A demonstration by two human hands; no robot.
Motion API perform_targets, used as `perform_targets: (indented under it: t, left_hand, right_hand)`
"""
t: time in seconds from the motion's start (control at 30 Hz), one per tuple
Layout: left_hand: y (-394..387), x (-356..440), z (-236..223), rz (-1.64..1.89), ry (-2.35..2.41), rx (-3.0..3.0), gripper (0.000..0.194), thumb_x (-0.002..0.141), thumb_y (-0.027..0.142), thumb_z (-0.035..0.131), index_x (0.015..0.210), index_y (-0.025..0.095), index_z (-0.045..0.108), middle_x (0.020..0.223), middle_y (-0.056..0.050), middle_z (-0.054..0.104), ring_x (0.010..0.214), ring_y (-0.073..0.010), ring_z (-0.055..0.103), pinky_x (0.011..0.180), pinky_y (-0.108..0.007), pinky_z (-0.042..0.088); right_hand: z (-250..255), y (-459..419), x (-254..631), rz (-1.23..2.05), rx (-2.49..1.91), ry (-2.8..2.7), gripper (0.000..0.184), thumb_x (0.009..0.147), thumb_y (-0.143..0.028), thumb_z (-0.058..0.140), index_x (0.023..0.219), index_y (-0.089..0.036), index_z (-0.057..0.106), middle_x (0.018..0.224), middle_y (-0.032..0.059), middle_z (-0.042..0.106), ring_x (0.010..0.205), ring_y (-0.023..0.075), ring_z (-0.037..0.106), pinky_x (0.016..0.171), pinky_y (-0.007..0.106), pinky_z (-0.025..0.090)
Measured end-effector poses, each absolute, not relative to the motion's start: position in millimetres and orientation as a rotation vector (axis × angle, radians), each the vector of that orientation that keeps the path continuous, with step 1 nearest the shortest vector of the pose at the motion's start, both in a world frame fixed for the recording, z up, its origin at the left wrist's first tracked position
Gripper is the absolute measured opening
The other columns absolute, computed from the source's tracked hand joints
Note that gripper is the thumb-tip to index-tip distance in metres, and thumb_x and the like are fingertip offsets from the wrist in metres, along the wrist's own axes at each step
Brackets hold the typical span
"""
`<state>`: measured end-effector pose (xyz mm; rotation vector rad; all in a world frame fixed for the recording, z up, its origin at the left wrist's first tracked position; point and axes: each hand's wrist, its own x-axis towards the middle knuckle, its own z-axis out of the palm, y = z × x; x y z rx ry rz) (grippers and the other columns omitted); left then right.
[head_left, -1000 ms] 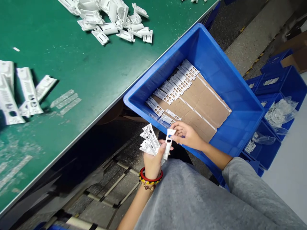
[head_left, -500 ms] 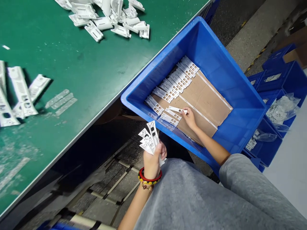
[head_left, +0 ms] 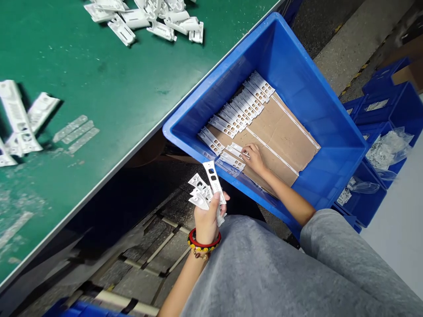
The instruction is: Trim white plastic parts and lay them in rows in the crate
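White strip (head_left: 237,147): in the blue bin (head_left: 297,66), on its cardboard (head_left: 280,136), with one end under the right hand
Right hand (head_left: 255,158): inside the bin, fingers bent over that end; whether they pinch it or only rest on it, I cannot tell
Neighbouring strips (head_left: 232,161): just beside it, toward the bin wall nearest the person, with rounded holes at one end
Row of strips (head_left: 236,113): laid side by side in a close band along the table side of the cardboard, holed ends facing inward
Bare cardboard: brown and creased, crossed by two thin white lines
Left hand (head_left: 207,220): outside the bin near its rim, fingers closed around a bundle of white pieces (head_left: 200,194), thumb across them
Bundle: fanned out, one piece tilted higher than the rest and showing two squarish holes
Wrist: red bracelet (head_left: 205,243) with yellow-and-black beads below the left hand
Table (head_left: 132,88): green, its edge alongside the bin, with a heap of white parts (head_left: 148,20), longer white pieces (head_left: 20,119) and flat translucent strips (head_left: 76,134)
Beyond the bin: blue crates (head_left: 373,110), some holding bagged white parts (head_left: 390,149)
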<state>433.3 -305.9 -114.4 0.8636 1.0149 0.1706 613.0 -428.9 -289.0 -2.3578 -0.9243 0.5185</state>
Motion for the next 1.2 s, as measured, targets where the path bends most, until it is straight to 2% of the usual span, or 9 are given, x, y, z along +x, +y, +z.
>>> perform_targets:
  t: [0.13,0.23,0.37,0.5,0.67,0.8,0.93,1.1,1.2]
  left_hand:
    - [-307.0,432.4,-117.6,0.184,1.042,0.881,0.032,0.072,0.045,0.074,0.072,0.015,0.064,0.058,0.000,0.060,0.038,-0.0062,0.039,0.036,-0.020,0.029]
    - [-306.8,431.0,-118.2,0.177,1.051,0.903,0.030,0.073,0.044,0.072,0.073,0.015,0.065,0.060,-0.002,0.063,0.039,-0.0062,0.040,0.036,-0.020,0.030]
    - [-304.0,429.0,-115.8,0.052,0.995,1.068,0.030,0.077,0.044,0.068,0.073,0.015,0.069,0.050,0.001,0.057,0.038,-0.0081,0.040,0.037,-0.022,0.032]
    - [-303.1,427.8,-115.0,-0.149,0.885,1.236,0.026,0.076,0.040,0.069,0.075,0.015,0.071,0.042,0.004,0.051,0.037,-0.0089,0.042,0.039,-0.022,0.034]
    - [-303.5,426.6,-122.1,0.040,0.989,0.838,0.027,0.074,0.038,0.070,0.087,0.016,0.063,0.064,0.002,0.059,0.040,-0.0058,0.041,0.036,-0.019,0.031]
    - [-298.2,424.7,-127.4,0.124,0.973,0.557,0.025,0.066,0.028,0.070,0.087,0.016,0.062,0.069,0.002,0.054,0.047,-0.0070,0.045,0.035,-0.016,0.030]
    - [-297.2,425.9,-125.7,0.136,0.981,0.525,0.026,0.066,0.021,0.068,0.091,0.014,0.063,0.072,0.000,0.055,0.053,-0.0084,0.049,0.039,-0.017,0.036]
    - [-301.9,429.0,-118.0,0.112,1.011,0.514,0.031,0.068,0.028,0.076,0.094,0.014,0.063,0.068,0.002,0.055,0.054,-0.0093,0.053,0.042,-0.019,0.042]
    - [-302.7,429.8,-115.1,0.081,1.001,0.520,0.036,0.067,0.033,0.079,0.094,0.015,0.062,0.067,0.003,0.056,0.053,-0.0096,0.054,0.042,-0.019,0.045]
  right_hand:
    - [-272.5,-416.3,613.5,0.515,-2.314,-0.863,0.008,0.089,-0.021,0.056,0.089,-0.019,0.064,0.102,0.0092,0.058,0.103,0.0242,0.051,0.092,0.037,0.042]
    - [-230.3,-405.8,605.7,0.538,-2.158,-0.702,0.016,0.092,-0.030,0.054,0.093,-0.019,0.066,0.099,0.0079,0.059,0.096,0.0214,0.054,0.089,0.035,0.045]
    - [-155.3,-396.2,586.1,0.926,-1.698,-0.575,0.029,0.094,-0.042,0.051,0.110,-0.022,0.064,0.080,-0.0001,0.060,0.069,0.0132,0.055,0.067,0.026,0.047]
    - [-115.7,-406.1,591.1,1.220,-1.502,-0.547,0.031,0.087,-0.047,0.061,0.094,-0.018,0.070,0.072,-0.0012,0.062,0.056,0.0086,0.052,0.054,0.021,0.044]
    - [-150.5,-445.0,640.9,0.834,-1.740,-0.333,0.030,0.087,-0.046,0.060,0.096,-0.019,0.070,0.063,-0.0021,0.064,0.050,0.0089,0.052,0.046,0.020,0.041]
    - [-214.2,-467.0,661.3,0.594,-1.928,-0.457,0.022,0.084,-0.030,0.057,0.099,-0.021,0.071,0.096,0.0038,0.073,0.080,0.0153,0.067,0.073,0.028,0.052]
    - [-264.0,-474.9,656.6,0.558,-2.102,-0.730,0.028,0.083,-0.021,0.051,0.103,-0.020,0.070,0.110,0.0075,0.071,0.104,0.0209,0.064,0.096,0.037,0.048]
    - [-281.4,-483.4,653.9,0.518,-2.207,-1.077,0.037,0.077,-0.029,0.069,0.113,-0.019,0.064,0.126,0.0123,0.061,0.119,0.0278,0.055,0.104,0.046,0.041]
    - [-283.4,-481.9,653.9,0.464,-2.298,-1.055,0.031,0.081,-0.032,0.069,0.110,-0.021,0.065,0.125,0.0115,0.059,0.117,0.0272,0.053,0.103,0.044,0.041]
